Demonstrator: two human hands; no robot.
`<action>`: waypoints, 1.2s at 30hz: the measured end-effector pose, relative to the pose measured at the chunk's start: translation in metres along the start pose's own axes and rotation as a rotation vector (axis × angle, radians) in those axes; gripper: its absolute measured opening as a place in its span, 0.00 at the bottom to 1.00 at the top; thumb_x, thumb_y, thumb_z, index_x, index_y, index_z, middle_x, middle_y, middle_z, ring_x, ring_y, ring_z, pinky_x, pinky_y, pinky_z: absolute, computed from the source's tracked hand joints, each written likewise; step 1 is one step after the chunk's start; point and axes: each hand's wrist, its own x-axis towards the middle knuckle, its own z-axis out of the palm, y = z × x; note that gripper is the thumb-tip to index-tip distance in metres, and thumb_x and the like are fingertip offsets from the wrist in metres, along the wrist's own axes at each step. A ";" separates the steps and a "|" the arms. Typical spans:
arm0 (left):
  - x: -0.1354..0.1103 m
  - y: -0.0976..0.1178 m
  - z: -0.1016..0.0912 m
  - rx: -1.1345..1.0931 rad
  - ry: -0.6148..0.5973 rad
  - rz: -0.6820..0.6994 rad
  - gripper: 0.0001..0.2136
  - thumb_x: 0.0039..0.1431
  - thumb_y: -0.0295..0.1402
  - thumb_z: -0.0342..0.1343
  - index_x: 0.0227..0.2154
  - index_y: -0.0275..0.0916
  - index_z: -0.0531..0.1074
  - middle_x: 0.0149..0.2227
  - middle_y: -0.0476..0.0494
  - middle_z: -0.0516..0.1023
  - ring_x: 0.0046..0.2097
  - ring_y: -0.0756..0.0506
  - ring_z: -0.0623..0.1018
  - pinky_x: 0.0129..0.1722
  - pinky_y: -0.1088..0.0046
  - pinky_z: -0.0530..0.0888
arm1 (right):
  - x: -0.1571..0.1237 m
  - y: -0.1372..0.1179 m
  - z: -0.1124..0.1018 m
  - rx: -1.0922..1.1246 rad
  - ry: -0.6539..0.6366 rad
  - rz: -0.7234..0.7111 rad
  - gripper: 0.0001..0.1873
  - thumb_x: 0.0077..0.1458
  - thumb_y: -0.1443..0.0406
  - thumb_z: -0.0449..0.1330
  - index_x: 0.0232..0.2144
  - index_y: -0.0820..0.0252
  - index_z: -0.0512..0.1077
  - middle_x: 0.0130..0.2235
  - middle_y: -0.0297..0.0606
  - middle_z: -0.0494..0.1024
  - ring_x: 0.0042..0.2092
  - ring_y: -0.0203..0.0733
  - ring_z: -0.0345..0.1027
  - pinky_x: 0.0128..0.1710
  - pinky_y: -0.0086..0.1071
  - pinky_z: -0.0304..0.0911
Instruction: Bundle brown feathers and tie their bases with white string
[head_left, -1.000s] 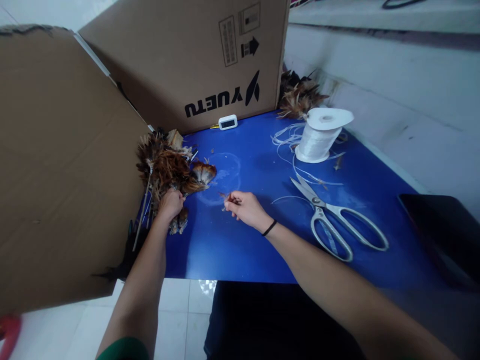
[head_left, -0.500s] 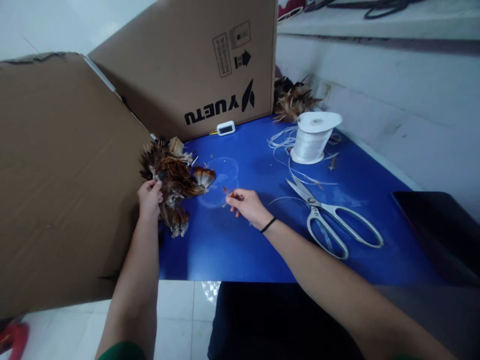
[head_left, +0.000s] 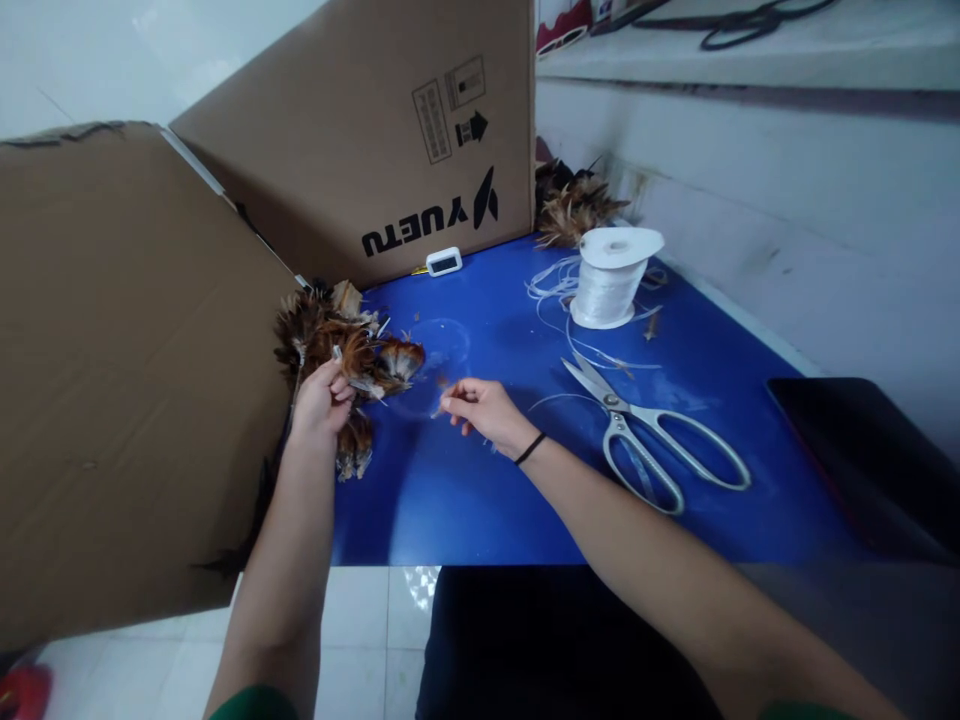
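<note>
right hand (head_left: pixel 484 408) | pinched feather (head_left: pixel 442 381) | brown end away | axis fore-aft

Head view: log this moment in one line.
left hand: at feather pile; right hand: pinching small feather; scissors: on blue table; spool: upright

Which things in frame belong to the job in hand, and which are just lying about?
Likely in the job:
feather pile, left hand at it
apparent small feather, pinched in right hand
scissors and white spool, close by, unheld

Probably just lying about:
white display gadget
dark flat object, picture's right side
printed cardboard
</note>
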 end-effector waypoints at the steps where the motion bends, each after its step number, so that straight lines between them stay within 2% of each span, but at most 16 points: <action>1: -0.004 -0.004 0.006 -0.039 -0.006 -0.040 0.08 0.52 0.19 0.50 0.21 0.34 0.62 0.15 0.58 0.55 0.13 0.61 0.53 0.10 0.88 0.50 | 0.000 0.000 0.001 -0.003 -0.023 -0.045 0.02 0.46 0.69 0.60 0.25 0.62 0.69 0.28 0.35 0.75 0.25 0.29 0.64 0.19 0.22 0.59; 4: -0.016 -0.020 0.021 -0.094 0.004 -0.143 0.09 0.53 0.17 0.45 0.21 0.33 0.63 0.17 0.56 0.60 0.12 0.62 0.52 0.10 0.89 0.51 | -0.001 0.002 0.006 0.023 -0.108 -0.171 0.03 0.44 0.68 0.62 0.25 0.62 0.71 0.37 0.37 0.76 0.36 0.31 0.69 0.32 0.23 0.64; 6: -0.023 -0.032 0.029 -0.107 -0.010 -0.206 0.10 0.53 0.16 0.44 0.20 0.34 0.62 0.15 0.57 0.57 0.12 0.61 0.52 0.10 0.89 0.52 | -0.002 0.005 0.010 0.064 -0.158 -0.181 0.05 0.43 0.67 0.63 0.25 0.62 0.71 0.36 0.36 0.76 0.36 0.32 0.69 0.35 0.26 0.65; 8: -0.027 -0.043 0.034 -0.108 -0.029 -0.244 0.10 0.52 0.16 0.45 0.21 0.34 0.63 0.14 0.57 0.55 0.12 0.60 0.53 0.10 0.88 0.52 | -0.003 0.009 0.014 0.107 -0.170 -0.126 0.06 0.43 0.65 0.63 0.26 0.63 0.71 0.30 0.34 0.76 0.32 0.32 0.70 0.32 0.27 0.66; 11: -0.029 -0.054 0.036 -0.119 -0.027 -0.268 0.07 0.52 0.18 0.48 0.23 0.33 0.65 0.16 0.56 0.59 0.13 0.60 0.54 0.10 0.87 0.51 | -0.002 0.012 0.016 0.144 -0.123 -0.043 0.07 0.43 0.66 0.64 0.25 0.64 0.70 0.23 0.33 0.74 0.27 0.33 0.69 0.27 0.27 0.66; 13: -0.026 -0.059 0.035 -0.138 0.002 -0.255 0.07 0.52 0.18 0.48 0.24 0.33 0.66 0.17 0.56 0.61 0.13 0.60 0.54 0.10 0.87 0.51 | -0.002 0.012 0.014 0.161 -0.112 -0.007 0.06 0.43 0.67 0.64 0.25 0.65 0.70 0.22 0.33 0.74 0.26 0.32 0.69 0.26 0.26 0.66; 17: -0.016 -0.065 0.029 -0.182 0.043 -0.219 0.11 0.51 0.14 0.44 0.22 0.34 0.64 0.14 0.58 0.53 0.13 0.59 0.54 0.11 0.87 0.52 | -0.002 0.011 0.009 0.221 -0.116 0.072 0.05 0.43 0.70 0.64 0.25 0.66 0.70 0.24 0.35 0.76 0.25 0.30 0.69 0.26 0.25 0.67; 19: -0.011 -0.065 0.024 -0.208 0.058 -0.201 0.11 0.52 0.14 0.44 0.22 0.35 0.63 0.15 0.58 0.54 0.13 0.60 0.55 0.12 0.87 0.53 | -0.002 0.010 0.008 0.250 -0.119 0.116 0.05 0.44 0.71 0.64 0.25 0.66 0.69 0.25 0.36 0.76 0.25 0.30 0.69 0.25 0.24 0.66; 24: 0.001 -0.044 0.000 -0.269 0.124 -0.138 0.10 0.60 0.20 0.44 0.24 0.34 0.63 0.21 0.52 0.68 0.14 0.62 0.55 0.13 0.90 0.56 | -0.002 0.011 0.007 0.265 -0.105 0.209 0.05 0.47 0.71 0.62 0.25 0.65 0.67 0.27 0.40 0.78 0.26 0.31 0.71 0.24 0.23 0.67; 29: -0.003 -0.005 -0.034 -0.355 0.189 0.020 0.11 0.62 0.21 0.43 0.25 0.35 0.63 0.22 0.52 0.69 0.14 0.62 0.57 0.13 0.91 0.57 | -0.005 0.014 0.017 0.240 -0.072 0.230 0.07 0.48 0.74 0.61 0.25 0.64 0.64 0.25 0.39 0.77 0.26 0.33 0.72 0.24 0.24 0.68; 32: -0.015 0.014 -0.047 -0.387 0.184 0.101 0.11 0.61 0.20 0.43 0.25 0.35 0.64 0.22 0.52 0.69 0.14 0.62 0.58 0.12 0.91 0.57 | -0.005 0.012 0.039 0.245 -0.064 0.220 0.08 0.48 0.75 0.60 0.25 0.63 0.63 0.23 0.36 0.76 0.25 0.33 0.72 0.23 0.24 0.68; 36: -0.036 0.031 -0.046 -0.418 0.196 0.192 0.11 0.61 0.21 0.42 0.25 0.34 0.65 0.23 0.52 0.69 0.15 0.62 0.58 0.12 0.90 0.57 | 0.002 0.012 0.092 0.283 -0.057 0.224 0.09 0.50 0.77 0.57 0.25 0.61 0.61 0.22 0.32 0.72 0.26 0.34 0.72 0.22 0.24 0.69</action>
